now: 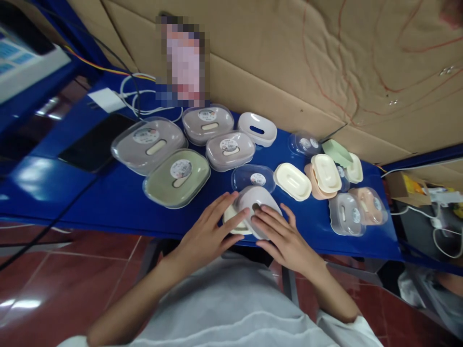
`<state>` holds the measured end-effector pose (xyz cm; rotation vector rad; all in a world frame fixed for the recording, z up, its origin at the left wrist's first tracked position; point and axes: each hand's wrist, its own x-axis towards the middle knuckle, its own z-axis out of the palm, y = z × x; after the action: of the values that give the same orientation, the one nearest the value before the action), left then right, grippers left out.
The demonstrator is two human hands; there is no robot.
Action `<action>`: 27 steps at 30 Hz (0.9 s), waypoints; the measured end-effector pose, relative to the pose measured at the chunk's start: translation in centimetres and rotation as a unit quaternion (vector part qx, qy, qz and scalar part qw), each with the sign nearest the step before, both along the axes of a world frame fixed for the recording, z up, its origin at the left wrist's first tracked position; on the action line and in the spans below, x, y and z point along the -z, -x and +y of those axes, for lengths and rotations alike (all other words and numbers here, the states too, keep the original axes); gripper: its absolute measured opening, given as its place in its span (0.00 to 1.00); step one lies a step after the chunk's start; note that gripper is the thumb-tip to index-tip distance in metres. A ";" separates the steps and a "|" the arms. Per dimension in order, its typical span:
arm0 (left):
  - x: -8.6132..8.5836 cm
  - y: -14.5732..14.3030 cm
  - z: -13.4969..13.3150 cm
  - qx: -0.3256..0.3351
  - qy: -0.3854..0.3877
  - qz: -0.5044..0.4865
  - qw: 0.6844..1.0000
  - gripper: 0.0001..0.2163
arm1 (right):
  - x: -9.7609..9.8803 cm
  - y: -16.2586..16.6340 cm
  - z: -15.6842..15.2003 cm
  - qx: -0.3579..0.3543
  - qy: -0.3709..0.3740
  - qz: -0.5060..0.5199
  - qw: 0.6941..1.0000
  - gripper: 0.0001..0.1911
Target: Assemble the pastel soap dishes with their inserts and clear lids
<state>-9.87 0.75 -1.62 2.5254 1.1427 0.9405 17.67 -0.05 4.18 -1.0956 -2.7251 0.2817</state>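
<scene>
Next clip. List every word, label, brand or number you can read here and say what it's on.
No text reads clearly.
Round stickers on the lidded boxes: print too small and blurred.
Blue labels on the white device at top left: blurred.
Grey box under the left hand and right hand: no print shows.

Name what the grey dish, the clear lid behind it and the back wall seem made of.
Grey dish: likely moulded plastic, matte, smooth rounded edges. Clear lid: glossy transparent plastic, blue table showing through. Wall: brown cardboard, creased, with fold lines.
</scene>
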 end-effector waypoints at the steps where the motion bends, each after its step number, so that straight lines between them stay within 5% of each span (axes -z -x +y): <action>1: 0.0 0.1 0.0 0.005 -0.002 0.000 1.000 0.27 | -0.2 0.1 0.0 -0.007 0.000 -0.008 1.000 0.24; 6: -0.1 0.3 0.1 0.034 -0.017 0.023 0.999 0.19 | -0.1 -0.5 0.5 -0.035 -0.003 -0.006 0.999 0.28; 17: -0.1 0.1 0.1 0.043 -0.005 0.040 0.998 0.16 | 3.5 -0.9 -0.3 -0.017 -0.064 0.033 0.997 0.23; 21: -0.2 0.1 -0.1 0.044 0.006 0.010 0.999 0.16 | 2.8 -1.9 2.6 0.014 -0.069 0.090 0.993 0.27; 27: -0.9 0.4 -0.2 0.019 0.027 -0.042 0.999 0.15 | 2.1 -2.1 9.6 0.061 -0.035 -0.057 0.996 0.35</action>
<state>-10.22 0.51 -0.71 2.4315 1.0780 0.9818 19.73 9.55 2.09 -1.2884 -2.7283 0.1079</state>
